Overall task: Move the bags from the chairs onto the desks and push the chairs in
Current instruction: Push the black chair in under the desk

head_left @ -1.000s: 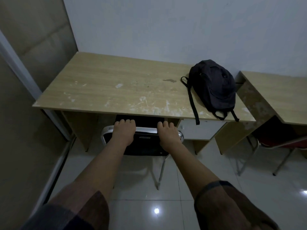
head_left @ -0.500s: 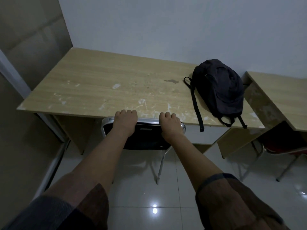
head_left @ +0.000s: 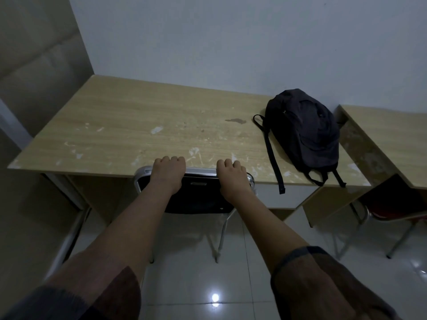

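Note:
A black backpack (head_left: 305, 132) lies on the right end of the wooden desk (head_left: 129, 125), one strap hanging over the front edge. A black chair with a chrome frame (head_left: 198, 195) stands tucked under the desk, its backrest top at the desk's front edge. My left hand (head_left: 169, 173) grips the left part of the backrest's top rail. My right hand (head_left: 231, 175) grips the right part. The seat is hidden beneath the desk.
A second wooden desk (head_left: 392, 139) stands to the right with a red-seated chair (head_left: 392, 209) partly under it. A wall runs behind both desks, a panelled wall on the left. The floor (head_left: 196, 285) is glossy white tile.
The chair has slid forward under the desk with both hands on its backrest. The backrest top now meets the desk's front edge, and my view has moved closer.

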